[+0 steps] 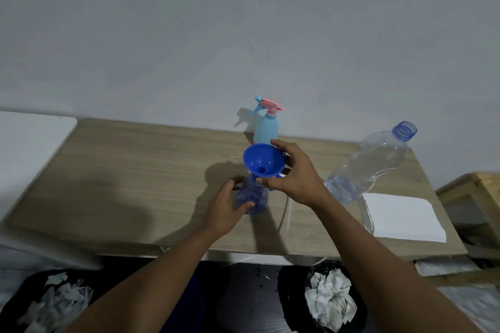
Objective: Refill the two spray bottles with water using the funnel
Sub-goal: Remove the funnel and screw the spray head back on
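Observation:
A translucent blue spray bottle (253,199) with its head off stands in the middle of the wooden table (130,170). My left hand (226,208) grips its body. My right hand (293,173) holds a blue funnel (262,159) by the rim, its spout at the bottle's neck. Behind them, by the wall, stands a light blue spray bottle (266,127) with a pink and blue trigger head on. A large clear water bottle (370,162), uncapped, stands to the right.
A stack of white paper (403,216) lies at the table's right front. A thin white tube (286,213) lies on the table near my right wrist. Bins with crumpled paper (331,301) sit below the front edge. A wooden crate (476,197) is at the right.

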Motion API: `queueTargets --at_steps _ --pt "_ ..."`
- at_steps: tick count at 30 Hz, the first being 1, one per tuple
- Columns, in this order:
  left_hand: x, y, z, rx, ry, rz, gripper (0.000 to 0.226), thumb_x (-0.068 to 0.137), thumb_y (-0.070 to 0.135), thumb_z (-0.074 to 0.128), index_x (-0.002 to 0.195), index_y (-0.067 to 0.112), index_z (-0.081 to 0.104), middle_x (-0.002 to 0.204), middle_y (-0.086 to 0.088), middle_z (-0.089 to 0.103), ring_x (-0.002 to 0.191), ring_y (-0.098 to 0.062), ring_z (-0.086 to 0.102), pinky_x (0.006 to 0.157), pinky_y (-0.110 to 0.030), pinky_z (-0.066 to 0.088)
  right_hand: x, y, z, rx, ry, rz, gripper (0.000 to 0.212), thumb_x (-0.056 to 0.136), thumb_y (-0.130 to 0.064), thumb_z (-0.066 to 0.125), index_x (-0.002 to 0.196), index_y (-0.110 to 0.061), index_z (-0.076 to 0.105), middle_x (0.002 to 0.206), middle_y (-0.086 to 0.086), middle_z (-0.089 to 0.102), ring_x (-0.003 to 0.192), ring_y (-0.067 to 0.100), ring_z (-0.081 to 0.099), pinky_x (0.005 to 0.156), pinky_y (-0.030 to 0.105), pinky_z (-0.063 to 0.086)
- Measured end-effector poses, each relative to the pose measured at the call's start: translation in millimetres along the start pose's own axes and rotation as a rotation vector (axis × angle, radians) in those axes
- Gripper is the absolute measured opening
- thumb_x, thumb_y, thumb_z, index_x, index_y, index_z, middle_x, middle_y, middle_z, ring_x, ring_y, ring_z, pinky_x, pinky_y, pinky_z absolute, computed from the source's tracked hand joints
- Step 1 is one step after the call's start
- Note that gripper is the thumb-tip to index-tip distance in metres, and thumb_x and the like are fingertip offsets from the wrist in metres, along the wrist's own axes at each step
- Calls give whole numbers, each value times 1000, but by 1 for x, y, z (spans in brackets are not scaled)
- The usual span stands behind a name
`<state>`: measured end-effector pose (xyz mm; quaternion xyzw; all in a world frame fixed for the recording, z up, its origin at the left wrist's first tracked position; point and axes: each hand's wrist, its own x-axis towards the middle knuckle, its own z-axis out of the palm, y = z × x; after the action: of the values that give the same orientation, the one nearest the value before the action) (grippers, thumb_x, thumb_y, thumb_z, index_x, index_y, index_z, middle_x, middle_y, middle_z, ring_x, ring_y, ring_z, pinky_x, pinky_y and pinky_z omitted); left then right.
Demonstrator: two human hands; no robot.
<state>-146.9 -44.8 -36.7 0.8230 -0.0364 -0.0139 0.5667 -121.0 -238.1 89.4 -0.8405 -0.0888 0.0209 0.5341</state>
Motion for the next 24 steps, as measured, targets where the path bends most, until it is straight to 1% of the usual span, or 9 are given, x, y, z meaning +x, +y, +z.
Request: queueTargets --at_steps 3,5,8,10,13,17,19,21,24 --pt "2 -2 2 5 -17 20 67 75 28 85 132 28 52 129 16 60 120 -3 57 98 -40 53 1 -6 -4 153 87 78 86 60 -14 97 135 -16 56 130 -2 60 118 14 62 93 31 58" --pt "4 -1 3 -1 -19 6 70 74 28 87 134 30 51 130 17 59 120 -2 57 99 -37 52 2 -8 -12 269 148 127 83 59 -11 96 133 -16 57 129 1 62 117 15 64 91 33 59" --pt "7 0 7 -14 -16 -6 71 74 17 87 134 28 50 128 18 60 116 3 58 100 -34 51 0 -9 -29 381 237 168 78 63 -7 93 132 -15 57 127 1 63 113 15 65 79 24 59" --pt "7 0 9 -10 -3 -2 69 75 13 86 131 33 49 127 22 59 114 6 57 100 -33 51 -3 -4 -39 417 297 189 74 68 -1 89 133 -14 55 124 -2 60 110 13 63 70 17 57" --pt "7 0 5 -10 20 -19 70 76 12 85 128 39 48 123 31 57 112 8 57 97 -29 51 -10 16 -46 391 339 245 79 70 0 88 135 -20 48 125 0 54 108 16 62 64 19 57" --pt "-1 -1 -11 -14 100 -17 68 77 12 85 123 45 47 117 41 57 110 10 57 93 -19 49 -26 54 -31 206 246 331 81 67 -5 91 128 -22 41 127 10 51 97 16 63 62 23 58" --pt "-6 -2 -20 -14 133 -19 67 77 11 85 124 42 47 116 37 58 108 13 57 92 -16 49 -31 68 -14 86 148 329 84 64 -3 91 124 -20 36 124 11 50 92 16 62 66 23 55" --pt "-11 -3 -28 -15 150 -33 67 77 11 84 129 33 48 121 31 55 108 15 55 93 -19 50 -31 75 3 -56 40 306 84 61 -5 92 119 -19 33 119 7 49 97 20 58 73 24 53" --pt "-15 -4 -39 -10 159 -50 68 77 12 84 130 30 47 121 30 53 107 18 54 91 -19 50 -25 78 23 -265 -107 303 80 58 -19 92 115 -20 36 116 4 52 100 25 60 79 38 55"
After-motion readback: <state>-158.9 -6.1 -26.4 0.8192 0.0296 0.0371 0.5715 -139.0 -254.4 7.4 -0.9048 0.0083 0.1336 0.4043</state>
